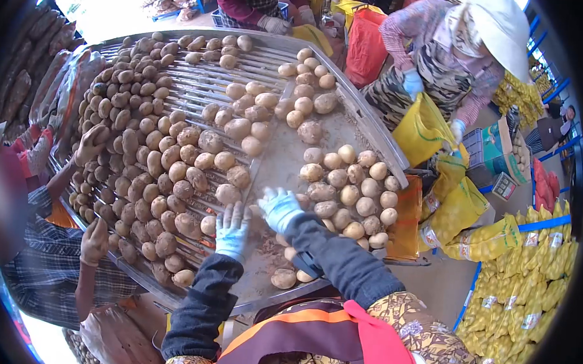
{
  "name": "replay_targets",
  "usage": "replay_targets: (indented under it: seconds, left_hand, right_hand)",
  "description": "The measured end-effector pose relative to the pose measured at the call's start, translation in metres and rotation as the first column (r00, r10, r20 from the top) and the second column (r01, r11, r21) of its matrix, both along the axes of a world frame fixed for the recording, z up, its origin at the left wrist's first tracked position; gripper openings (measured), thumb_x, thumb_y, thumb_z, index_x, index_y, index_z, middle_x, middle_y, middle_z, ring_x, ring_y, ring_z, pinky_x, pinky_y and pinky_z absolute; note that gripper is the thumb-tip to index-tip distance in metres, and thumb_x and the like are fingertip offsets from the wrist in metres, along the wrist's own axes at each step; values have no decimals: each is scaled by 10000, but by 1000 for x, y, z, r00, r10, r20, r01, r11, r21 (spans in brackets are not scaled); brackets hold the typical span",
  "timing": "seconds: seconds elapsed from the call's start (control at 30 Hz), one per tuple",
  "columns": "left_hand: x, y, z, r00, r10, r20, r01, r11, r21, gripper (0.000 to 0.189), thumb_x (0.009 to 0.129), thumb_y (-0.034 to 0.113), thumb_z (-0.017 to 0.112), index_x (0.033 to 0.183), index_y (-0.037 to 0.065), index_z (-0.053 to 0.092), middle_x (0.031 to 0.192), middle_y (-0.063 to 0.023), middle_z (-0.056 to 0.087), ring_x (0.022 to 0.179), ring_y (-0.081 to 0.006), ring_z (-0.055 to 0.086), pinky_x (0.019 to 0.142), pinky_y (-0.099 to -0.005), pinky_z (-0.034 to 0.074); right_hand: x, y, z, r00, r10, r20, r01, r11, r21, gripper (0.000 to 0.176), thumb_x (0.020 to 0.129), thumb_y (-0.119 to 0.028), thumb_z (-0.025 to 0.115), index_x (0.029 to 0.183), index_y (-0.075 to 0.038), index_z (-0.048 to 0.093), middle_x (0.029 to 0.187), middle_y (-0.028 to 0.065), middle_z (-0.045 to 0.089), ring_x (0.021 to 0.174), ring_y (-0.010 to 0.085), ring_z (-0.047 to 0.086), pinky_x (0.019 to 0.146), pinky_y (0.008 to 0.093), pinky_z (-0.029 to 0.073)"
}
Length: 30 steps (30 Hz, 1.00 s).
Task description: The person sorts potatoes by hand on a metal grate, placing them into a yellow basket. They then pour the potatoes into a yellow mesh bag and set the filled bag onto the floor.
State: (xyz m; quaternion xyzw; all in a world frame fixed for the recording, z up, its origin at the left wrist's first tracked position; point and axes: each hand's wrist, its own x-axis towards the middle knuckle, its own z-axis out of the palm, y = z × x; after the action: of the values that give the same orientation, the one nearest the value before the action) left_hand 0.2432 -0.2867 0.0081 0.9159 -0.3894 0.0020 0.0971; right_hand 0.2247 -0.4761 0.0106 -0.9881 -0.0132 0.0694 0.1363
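Over the near edge of the metal sorting table, my left hand [232,233], in a light blue glove, lies open with its fingers stretched out. A potato [228,194] sits just beyond its fingertips. My right hand [279,209], gloved the same way, is slightly further forward over the bare metal plate [280,168], open with its fingers spread and nothing seen in them. To its right is a group of potatoes [349,195] on the plate. Part of a potato [302,276] shows under my right forearm. Many more potatoes [131,136] cover the bars on the left.
A person's bare hands [95,144] touch potatoes at the table's left edge. Across the table, another person in blue gloves holds a yellow mesh bag [424,132]. Filled yellow bags [527,290] are stacked at right. A raised metal rim [372,130] borders the table.
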Motion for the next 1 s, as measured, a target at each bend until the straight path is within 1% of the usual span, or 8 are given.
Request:
replay_targets:
  seconds: [0.13, 0.23, 0.37, 0.6, 0.87, 0.9, 0.93, 1.0]
  left_hand:
    - [-51, 7, 8, 976, -208, -63, 213, 972, 97, 697, 730, 324, 669, 1365, 133, 453, 1456, -129, 407, 1350, -342, 365, 1109, -556, 216]
    - [-75, 12, -6, 923, -385, 14, 383, 920, 85, 645, 765, 286, 666, 1356, 132, 460, 1434, -130, 430, 1342, -343, 370, 1103, -564, 212]
    - [-88, 27, 15, 984, 25, -178, -26, 1000, -2, 689, 786, 269, 683, 1410, 140, 421, 1475, -216, 333, 1344, -419, 340, 1108, -565, 216]
    - [-87, 35, -26, 908, -30, -418, -115, 941, -318, 721, 809, 46, 616, 1451, 242, 352, 1483, -288, 287, 1343, -449, 344, 1078, -458, 358]
    - [-54, -8, -22, 914, 40, -403, -214, 893, -396, 708, 815, 19, 630, 1441, 172, 338, 1347, -206, 470, 1161, -386, 536, 968, -405, 479]
    - [-54, -4, -11, 527, -177, -831, -640, 560, -526, 670, 838, 57, 639, 1432, 180, 354, 1325, -180, 487, 1134, -346, 553, 948, -398, 494]
    - [-54, 0, 2, 72, -586, -807, -951, 203, -232, 633, 862, 95, 649, 1423, 188, 371, 1302, -155, 505, 1107, -306, 571, 929, -392, 509]
    - [-60, 19, 17, 15, -665, -747, -957, 207, -204, 511, 933, 247, 612, 1396, 185, 406, 1269, -112, 543, 1058, -256, 595, 887, -386, 532]
  right_hand:
    - [-75, -36, -8, 926, 321, 201, -342, 936, 81, 328, 852, -332, 572, 1126, -168, 648, 1325, 127, 499, 1208, 339, 490, 1026, 486, 370]
    - [-117, -70, -22, 950, 233, 208, -240, 971, 6, 531, 855, -411, 576, 1351, -236, 506, 1419, 139, 435, 1341, 353, 359, 1127, 484, 240]
    - [-169, -110, -5, 979, 142, 149, -114, 976, -185, 635, 843, -543, 551, 1405, -265, 452, 1445, 137, 399, 1364, 333, 313, 1129, 585, 135]
    - [-157, -103, 7, 958, -195, 211, 173, 978, 119, 561, 806, -421, 658, 1288, -152, 558, 1333, 141, 483, 1274, 327, 416, 1082, 515, 277]
    - [-60, -34, -10, 994, 30, 101, -35, 998, 44, 347, 896, -342, 546, 1185, -166, 622, 1272, 97, 576, 1268, 304, 457, 1074, 484, 314]
    - [-57, -34, -11, 998, -21, 58, 13, 991, 136, 334, 897, -336, 545, 1178, -174, 625, 1229, 90, 606, 1242, 293, 487, 1072, 477, 316]
    - [-61, -37, -3, 988, -109, 107, 72, 951, 300, 333, 877, -252, 602, 1183, -122, 616, 1170, 119, 630, 1176, 293, 539, 1044, 441, 367]
    - [-77, -28, 11, 955, -291, 57, 176, 711, 681, 350, 843, -141, 655, 1180, -62, 607, 1154, 146, 629, 1145, 304, 555, 1005, 405, 416]
